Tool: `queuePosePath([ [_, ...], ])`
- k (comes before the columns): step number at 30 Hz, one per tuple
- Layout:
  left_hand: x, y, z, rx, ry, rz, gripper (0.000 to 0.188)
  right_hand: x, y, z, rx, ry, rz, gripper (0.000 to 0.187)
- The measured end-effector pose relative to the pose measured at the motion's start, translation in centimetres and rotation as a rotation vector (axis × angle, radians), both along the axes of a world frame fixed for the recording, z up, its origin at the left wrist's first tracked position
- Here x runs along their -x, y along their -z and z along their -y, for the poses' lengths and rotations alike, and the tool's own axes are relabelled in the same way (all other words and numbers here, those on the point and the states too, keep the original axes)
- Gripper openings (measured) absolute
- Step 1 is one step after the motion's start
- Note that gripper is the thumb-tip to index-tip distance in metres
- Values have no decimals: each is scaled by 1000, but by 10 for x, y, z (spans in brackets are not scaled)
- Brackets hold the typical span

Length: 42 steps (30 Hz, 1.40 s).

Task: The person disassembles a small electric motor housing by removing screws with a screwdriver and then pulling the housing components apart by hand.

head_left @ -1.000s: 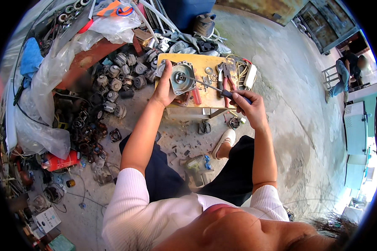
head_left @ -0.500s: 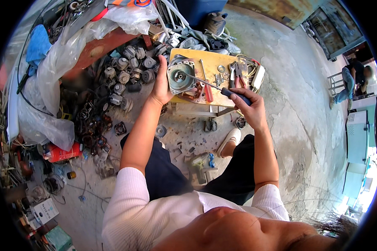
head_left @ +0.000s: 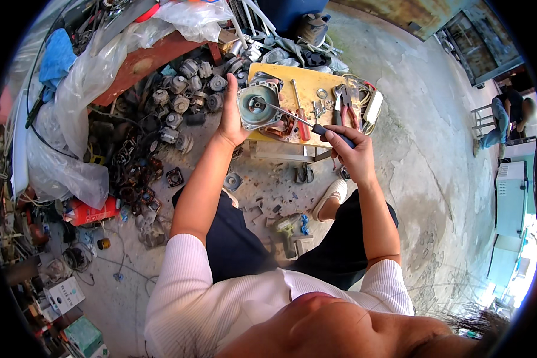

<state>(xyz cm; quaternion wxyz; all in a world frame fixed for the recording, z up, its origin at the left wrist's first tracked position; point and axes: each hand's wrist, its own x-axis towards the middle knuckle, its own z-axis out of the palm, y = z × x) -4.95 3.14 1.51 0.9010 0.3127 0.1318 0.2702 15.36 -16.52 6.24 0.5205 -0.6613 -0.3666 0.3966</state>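
Observation:
A square metal motor end cover (head_left: 258, 119) with a round hollow is gripped at its left side by my left hand (head_left: 231, 122). The hollow faces me, above the near left part of a small yellow table (head_left: 274, 73). My right hand (head_left: 353, 150) is closed round the dark handle of a long screwdriver (head_left: 297, 118). Its shaft points left, and the tip is at the hub in the cover's middle. Beneath the shaft lies a second screwdriver with a red handle (head_left: 304, 126). Right of it are pliers (head_left: 347, 113) and several small metal parts (head_left: 320, 106).
Many used small motors (head_left: 181, 104) lie heaped on the floor at left, beside plastic sheeting (head_left: 62, 143). A cable with a white power strip (head_left: 373, 106) sits at the table's right edge. A green power drill (head_left: 287, 234) rests between my feet. Another person (head_left: 500, 122) is far right.
The view has shifted slightly. The cover is turned a little in my left hand, and the screwdriver's tip stays at its hub. My right hand has moved only slightly.

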Motion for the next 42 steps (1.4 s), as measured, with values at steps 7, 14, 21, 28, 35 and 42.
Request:
queuePosePath([
  [7, -3, 4, -4, 8, 32, -16, 101, 0, -3, 4, -65, -39, 136, 28],
  [14, -6, 3, -9, 78, 4, 56, 97, 2, -11, 6, -297, -68, 623, 26],
  [21, -7, 3, -7, -2, -21, -15, 96, 2, -11, 6, -366, -33, 726, 25],
  [28, -11, 4, -5, 64, -10, -2, 95, 4, -13, 4, -455, -25, 885, 23],
  [35, -10, 5, -5, 6, -60, -38, 96, 11, -22, 9, -336, -50, 845, 22],
  [42, -8, 11, -9, 141, 9, 104, 94, 12, -24, 12, -150, -60, 603, 25],
])
